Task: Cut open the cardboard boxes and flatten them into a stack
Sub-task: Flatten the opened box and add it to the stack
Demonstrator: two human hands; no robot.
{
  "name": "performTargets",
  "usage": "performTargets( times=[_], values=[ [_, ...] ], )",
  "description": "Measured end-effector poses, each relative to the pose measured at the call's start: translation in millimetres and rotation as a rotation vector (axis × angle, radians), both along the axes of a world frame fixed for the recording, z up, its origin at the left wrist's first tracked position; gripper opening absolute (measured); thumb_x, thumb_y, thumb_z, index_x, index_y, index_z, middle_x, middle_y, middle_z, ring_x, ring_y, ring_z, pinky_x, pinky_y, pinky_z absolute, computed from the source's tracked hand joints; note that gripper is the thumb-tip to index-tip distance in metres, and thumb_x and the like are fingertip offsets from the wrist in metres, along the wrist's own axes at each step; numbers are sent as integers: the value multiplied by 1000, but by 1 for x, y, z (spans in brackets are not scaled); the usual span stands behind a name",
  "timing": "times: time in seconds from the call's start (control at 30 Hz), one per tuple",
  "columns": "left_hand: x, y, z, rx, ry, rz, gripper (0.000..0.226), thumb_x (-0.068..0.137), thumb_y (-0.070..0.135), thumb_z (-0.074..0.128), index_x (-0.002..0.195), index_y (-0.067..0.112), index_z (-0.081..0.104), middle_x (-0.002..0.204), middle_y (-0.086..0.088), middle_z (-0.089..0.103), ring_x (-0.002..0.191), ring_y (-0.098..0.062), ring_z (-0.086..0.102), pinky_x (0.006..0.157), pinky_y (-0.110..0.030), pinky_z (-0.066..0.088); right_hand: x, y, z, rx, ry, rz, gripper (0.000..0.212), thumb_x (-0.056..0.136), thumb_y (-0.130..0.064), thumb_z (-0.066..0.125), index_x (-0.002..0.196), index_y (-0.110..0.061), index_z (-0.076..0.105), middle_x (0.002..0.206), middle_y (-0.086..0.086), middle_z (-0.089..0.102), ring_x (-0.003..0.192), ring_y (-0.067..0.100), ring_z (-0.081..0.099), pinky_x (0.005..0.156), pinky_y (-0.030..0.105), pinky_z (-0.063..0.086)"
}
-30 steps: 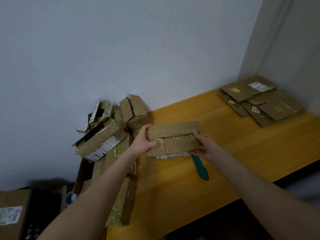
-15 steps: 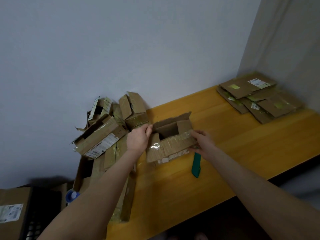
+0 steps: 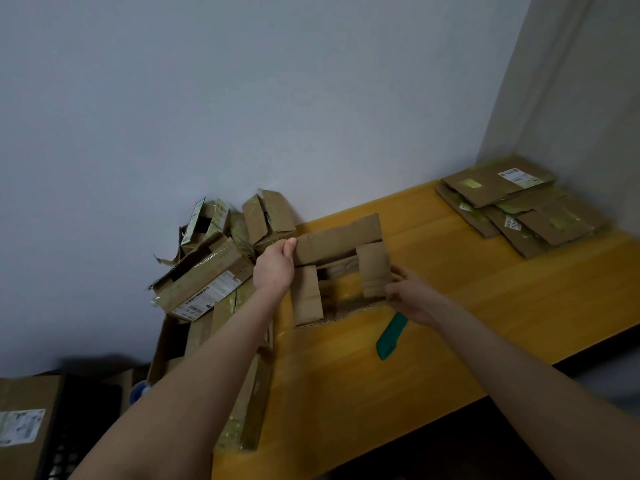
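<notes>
1. I saw the box [image 3: 339, 271] sitting on the desk [image 3: 485, 306] directly btwn both hands, near the desk's left end. Its top was open, w/ the flaps up and spread.
2. Left hand [image 3: 273, 268] was at the box's far-left corner, right hand [image 3: 412, 299] at its right side.
3. The inside of the box was too blurred for me to tell any contents.
4. A box pile [image 3: 214, 268] of unflattened boxes was heaped against the wall just left of the held box. Several had open tops, and I couldn't make out what was in them.
5. The flattened stack [image 3: 519, 206] lay at the desk's far-right corner, well apart from the hands.
6. A green cutter [image 3: 391, 336] lay on the desk, its upper end hidden under the right hand.
7. Left hand gripped the long rear flap at its left end, thumb on top and fingers curled behind.
8. Right hand's thumb and fingers pinched the right edge of the short right flap; that grip was a bit blurred.
</notes>
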State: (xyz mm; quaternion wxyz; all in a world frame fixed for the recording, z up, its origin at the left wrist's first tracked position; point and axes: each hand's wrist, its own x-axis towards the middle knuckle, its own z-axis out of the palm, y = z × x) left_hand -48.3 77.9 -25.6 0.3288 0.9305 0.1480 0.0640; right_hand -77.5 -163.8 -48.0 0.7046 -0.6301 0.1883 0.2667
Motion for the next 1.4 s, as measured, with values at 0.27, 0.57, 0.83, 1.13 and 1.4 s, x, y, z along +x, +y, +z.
performTargets(
  times=[0.27,0.57,0.83,1.13,1.4],
  values=[
    [2,-9,5,-155,38,-16,36,102,45,35,79,27,56,72,5,56,79,-30,63,73,-39,51,6,9,-1,-789,-325,302,100,85,-18,71,154,-13,-1,156,10,22,140,30,30,109,40,36],
    [-6,-26,27,91,-190,-152,36,103,37,39,72,23,50,63,11,47,63,-14,47,48,-27,27,20,21,9,-825,-238,31,101,74,-68,62,146,-10,25,143,11,42,123,31,49,88,41,47],
    [-3,-1,14,-81,-80,-53,36,101,42,39,92,18,65,82,0,60,85,-24,57,62,-31,37,18,10,14,-148,-105,-295,22,100,-37,45,105,-15,49,95,7,55,87,24,58,70,43,57],
    [-28,-3,-8,-533,323,-121,102,74,42,79,153,16,19,147,-12,41,127,-28,47,104,-43,44,14,0,15,33,-106,-522,17,98,-36,51,87,-22,51,92,7,59,77,23,62,50,36,57],
    [-25,-12,-11,-176,345,-268,83,83,29,71,150,23,22,127,-8,58,108,-24,59,87,-33,52,10,-2,17,190,-90,-538,11,98,-31,53,92,-21,52,101,11,61,88,28,64,53,38,58]
  ],
)
